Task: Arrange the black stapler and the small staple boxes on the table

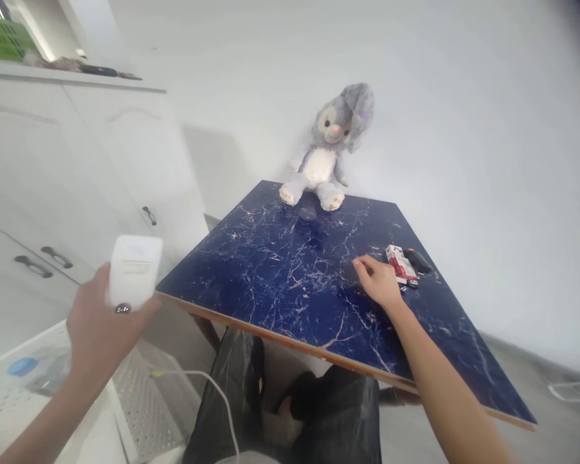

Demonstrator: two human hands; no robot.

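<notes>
My left hand [99, 322] is raised off the table's left side, its fingers closed around a white rounded rectangular device [135, 270]. Faint printed lines show on the device, and a small dark oval with green lights sits at its lower edge. On the blue marble-patterned table [290, 277] rests my right hand [377, 280], fingers curled in and nothing visible in them. Just right of that hand lies a red and white box [402, 265]. Beside the box is a dark object with an orange part [418, 260], its kind unclear.
A grey plush rabbit [321, 158] sits at the table's far edge against the wall. White cabinets [101, 174] stand at left. Below my left arm are a white perforated basket [147, 399] and a clear bottle with a blue cap [23, 367]. A white cable [222, 393] crosses my lap.
</notes>
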